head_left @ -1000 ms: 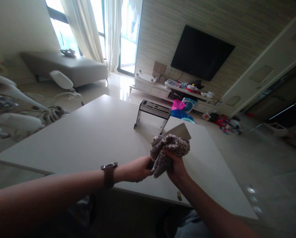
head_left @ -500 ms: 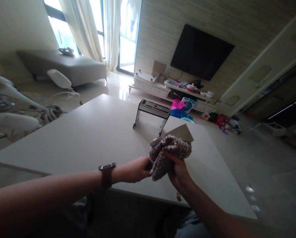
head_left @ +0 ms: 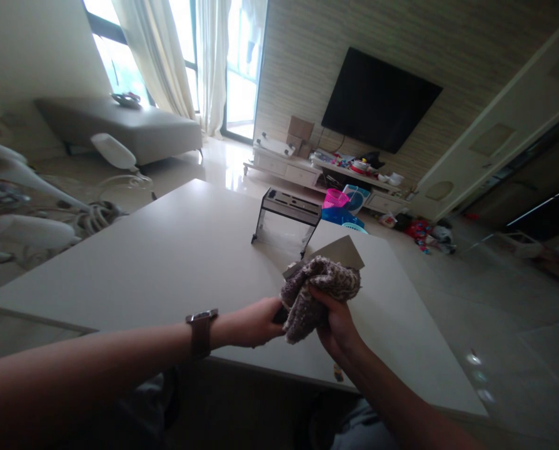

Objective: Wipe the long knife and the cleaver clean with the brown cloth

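My left hand (head_left: 259,322), with a watch on its wrist, is closed around the dark handle of a cleaver, mostly hidden by fingers and cloth. The cleaver's broad grey blade (head_left: 342,251) sticks out beyond a bunched brown-and-white fluffy cloth (head_left: 324,290). My right hand (head_left: 338,322) grips that cloth, which is folded around part of the blade. Both hands are above the near part of the white table (head_left: 176,250). Past the blade stands a knife rack (head_left: 291,209) with a slotted top, dark frame and clear front.
A small yellow-and-dark object (head_left: 338,373) lies by the table's near edge, beside my right forearm. Beyond the far edge are a pink basket (head_left: 336,197) and a low TV cabinet (head_left: 289,169). White chairs (head_left: 30,231) stand to the left.
Almost nothing differs. The cloth and blade have shifted very slightly, with both hands keeping their grips.
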### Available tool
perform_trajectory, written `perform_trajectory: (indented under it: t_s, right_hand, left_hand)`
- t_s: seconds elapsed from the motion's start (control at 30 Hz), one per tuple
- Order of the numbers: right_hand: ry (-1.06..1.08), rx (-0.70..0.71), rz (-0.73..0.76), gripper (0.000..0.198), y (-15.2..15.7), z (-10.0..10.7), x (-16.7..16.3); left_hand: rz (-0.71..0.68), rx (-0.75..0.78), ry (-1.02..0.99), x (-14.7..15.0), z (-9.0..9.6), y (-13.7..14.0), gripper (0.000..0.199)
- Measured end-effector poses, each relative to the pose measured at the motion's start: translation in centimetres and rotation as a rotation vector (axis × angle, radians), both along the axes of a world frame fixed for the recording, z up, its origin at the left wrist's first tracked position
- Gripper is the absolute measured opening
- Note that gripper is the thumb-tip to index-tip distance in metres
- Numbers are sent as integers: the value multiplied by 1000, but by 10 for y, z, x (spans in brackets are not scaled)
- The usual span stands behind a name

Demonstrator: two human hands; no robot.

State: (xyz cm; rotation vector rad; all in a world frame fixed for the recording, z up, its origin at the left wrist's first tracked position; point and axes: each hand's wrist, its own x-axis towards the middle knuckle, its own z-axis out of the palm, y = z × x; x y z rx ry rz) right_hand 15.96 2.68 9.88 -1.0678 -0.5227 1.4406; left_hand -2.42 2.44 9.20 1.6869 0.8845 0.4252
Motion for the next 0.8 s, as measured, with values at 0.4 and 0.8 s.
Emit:
perform_trajectory:
  t_s: [0.4,0.8]
  right_hand:
    - [-143,76,70,45,8,10,11]
    - [-176,142,72,50,8,4,12]
  left_hand:
    - [-21,-185,60,-16,16,18,28]
    - [49,-162,17,-14,8,11,28]
